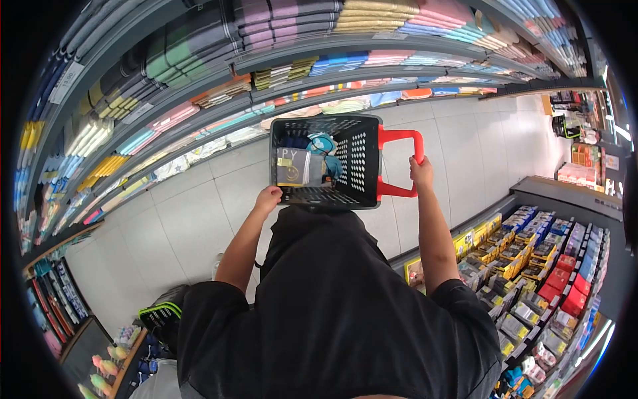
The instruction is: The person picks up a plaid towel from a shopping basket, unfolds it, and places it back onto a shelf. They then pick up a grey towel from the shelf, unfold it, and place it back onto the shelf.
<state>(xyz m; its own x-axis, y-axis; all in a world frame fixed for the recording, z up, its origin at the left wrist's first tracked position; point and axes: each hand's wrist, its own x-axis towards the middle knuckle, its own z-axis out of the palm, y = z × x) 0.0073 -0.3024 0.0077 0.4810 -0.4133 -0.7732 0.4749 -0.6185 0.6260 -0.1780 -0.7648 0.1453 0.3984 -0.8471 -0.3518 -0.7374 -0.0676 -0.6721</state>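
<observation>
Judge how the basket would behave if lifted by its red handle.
The basket should stay stiff: its perforated walls look like moulded plastic. The goods sit away from the red handle, so that end would probably hang low. They look loose and might slide.

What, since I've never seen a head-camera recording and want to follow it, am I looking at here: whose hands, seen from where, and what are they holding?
There is no machine here, just a person's bare hands. The single picture comes from a camera on their head, looking down past their dark clothes; its wide lens bends everything near the edges.

The right hand grips the red handle of a black shopping basket. The left hand is at the basket's rim, by the near left corner. Inside lie a dark grey item with a smiley face and some teal items too unclear to name.

Around them are pale floor tiles, shelves of folded cloth and, to the right, a display of packaged goods.
</observation>
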